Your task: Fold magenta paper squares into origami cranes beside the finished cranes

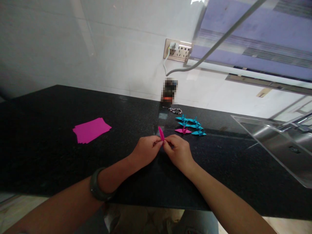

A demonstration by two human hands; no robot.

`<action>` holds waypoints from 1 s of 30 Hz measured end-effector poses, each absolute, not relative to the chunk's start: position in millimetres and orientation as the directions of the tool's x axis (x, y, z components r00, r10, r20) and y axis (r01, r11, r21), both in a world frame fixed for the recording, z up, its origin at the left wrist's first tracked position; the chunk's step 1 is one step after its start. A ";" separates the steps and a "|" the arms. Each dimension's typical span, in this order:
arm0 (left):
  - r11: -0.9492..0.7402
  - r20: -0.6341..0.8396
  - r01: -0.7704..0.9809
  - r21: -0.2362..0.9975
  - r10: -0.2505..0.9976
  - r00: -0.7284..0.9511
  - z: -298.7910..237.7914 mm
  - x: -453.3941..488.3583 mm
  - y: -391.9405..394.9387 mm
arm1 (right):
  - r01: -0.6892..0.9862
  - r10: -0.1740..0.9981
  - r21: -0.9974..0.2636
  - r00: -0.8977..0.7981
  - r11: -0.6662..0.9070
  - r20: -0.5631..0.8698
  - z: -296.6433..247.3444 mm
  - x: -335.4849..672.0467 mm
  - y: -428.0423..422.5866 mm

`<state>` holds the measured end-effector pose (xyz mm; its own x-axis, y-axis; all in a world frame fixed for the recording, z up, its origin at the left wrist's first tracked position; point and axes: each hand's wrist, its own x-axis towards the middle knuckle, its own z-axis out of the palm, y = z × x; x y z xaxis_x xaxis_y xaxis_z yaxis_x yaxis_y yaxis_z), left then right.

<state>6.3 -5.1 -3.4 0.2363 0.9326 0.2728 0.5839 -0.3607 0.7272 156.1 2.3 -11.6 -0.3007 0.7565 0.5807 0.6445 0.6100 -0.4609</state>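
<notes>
A narrow piece of folded pink paper points away from me above the dark countertop. My left hand pinches it from the left, and my right hand pinches it from the right. Both sets of fingertips meet near its lower end, hiding that part. To the right, beyond my right hand, sit several blue paper cranes and one pink paper crane. Over on the left lies a loosely fanned stack of pink paper sheets.
A beaded bracelet lies near the wall, by a blurred-out upright object. The black countertop runs to a steel sink with a faucet at right. A cable hangs from the wall socket.
</notes>
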 end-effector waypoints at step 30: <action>-0.348 0.346 0.184 0.919 0.937 0.044 -5.7 3.4 1.2 | 0.034 0.946 -0.969 -0.228 0.245 0.231 -15.5 156.5 8.8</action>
